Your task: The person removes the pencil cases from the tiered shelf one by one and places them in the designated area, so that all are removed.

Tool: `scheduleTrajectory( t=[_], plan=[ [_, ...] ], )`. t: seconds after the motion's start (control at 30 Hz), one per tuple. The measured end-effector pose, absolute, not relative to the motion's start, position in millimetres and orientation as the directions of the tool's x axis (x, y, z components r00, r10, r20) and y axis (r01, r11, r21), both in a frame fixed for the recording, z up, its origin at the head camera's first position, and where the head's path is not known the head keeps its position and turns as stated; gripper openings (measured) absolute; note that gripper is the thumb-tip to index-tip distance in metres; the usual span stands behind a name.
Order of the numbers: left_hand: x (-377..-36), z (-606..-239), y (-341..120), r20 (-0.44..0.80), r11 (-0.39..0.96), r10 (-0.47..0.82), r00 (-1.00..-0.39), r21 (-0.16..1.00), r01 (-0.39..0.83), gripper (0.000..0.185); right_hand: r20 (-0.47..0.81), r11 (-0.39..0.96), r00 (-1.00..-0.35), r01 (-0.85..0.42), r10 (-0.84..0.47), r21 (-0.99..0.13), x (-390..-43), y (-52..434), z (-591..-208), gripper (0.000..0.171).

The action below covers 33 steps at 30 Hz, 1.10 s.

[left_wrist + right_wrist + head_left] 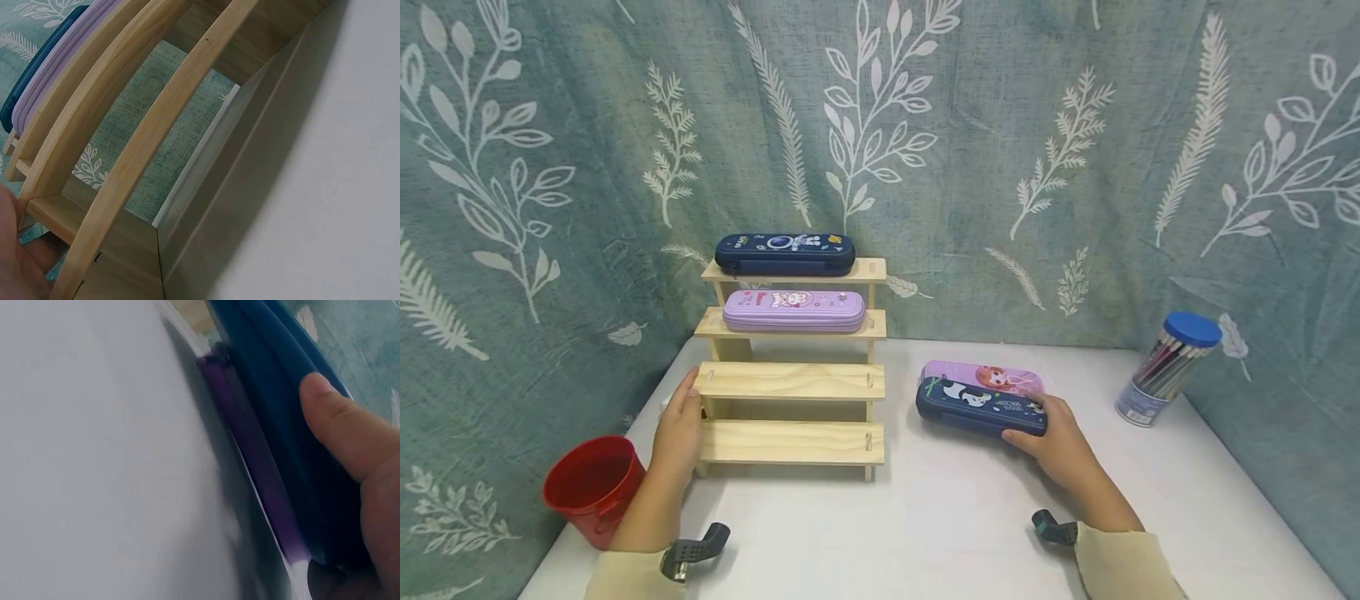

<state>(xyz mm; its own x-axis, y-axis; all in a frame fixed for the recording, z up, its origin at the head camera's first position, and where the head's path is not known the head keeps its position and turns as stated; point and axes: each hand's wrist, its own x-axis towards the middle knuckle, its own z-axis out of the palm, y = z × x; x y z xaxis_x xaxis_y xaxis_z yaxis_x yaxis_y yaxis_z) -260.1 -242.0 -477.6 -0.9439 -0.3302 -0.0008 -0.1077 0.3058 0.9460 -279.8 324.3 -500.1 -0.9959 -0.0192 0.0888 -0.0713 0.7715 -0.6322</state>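
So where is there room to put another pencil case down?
The two lower steps of the wooden rack are bare. So is the white table in front, between the hands. The top two steps are full, each with a case. The right hand grips the dark blue case, crowding that spot.

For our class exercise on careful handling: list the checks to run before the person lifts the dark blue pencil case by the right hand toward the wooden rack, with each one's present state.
1. Right hand has hold of the dark blue panda case: ok, thumb and fingers curl round its near end.
2. Case free of the pink case behind it: cannot tell, they lie close together.
3. Left hand steadies the wooden rack: ok, it rests against the left side.
4. Lower two steps free: ok, both bare.
5. Upper steps free: not ok, navy case and purple case fill them.
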Motion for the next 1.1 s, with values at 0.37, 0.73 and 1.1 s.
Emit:
scheduleTrajectory(
  t=[0.37, 0.73, 1.1],
  plan=[
    [-260, -478, -242, 0.001, 0.310, -0.327, -0.945, 0.945, -0.106, 0.056, 0.083, 0.770, -0.992, -0.130, -0.100, -0.625, -281, 337, -509, 0.099],
    [-260, -477, -241, -0.011, 0.319, -0.338, -0.941, 0.939, -0.126, 0.055, 0.053, 0.799, -0.997, -0.078, -0.058, -0.596, -283, 334, -510, 0.101],
    [-257, -476, -242, -0.002, 0.327, -0.328, -0.945, 0.938, -0.115, 0.055, 0.068, 0.842, -0.997, -0.075, -0.046, -0.533, -272, 311, -485, 0.109]
  ],
)
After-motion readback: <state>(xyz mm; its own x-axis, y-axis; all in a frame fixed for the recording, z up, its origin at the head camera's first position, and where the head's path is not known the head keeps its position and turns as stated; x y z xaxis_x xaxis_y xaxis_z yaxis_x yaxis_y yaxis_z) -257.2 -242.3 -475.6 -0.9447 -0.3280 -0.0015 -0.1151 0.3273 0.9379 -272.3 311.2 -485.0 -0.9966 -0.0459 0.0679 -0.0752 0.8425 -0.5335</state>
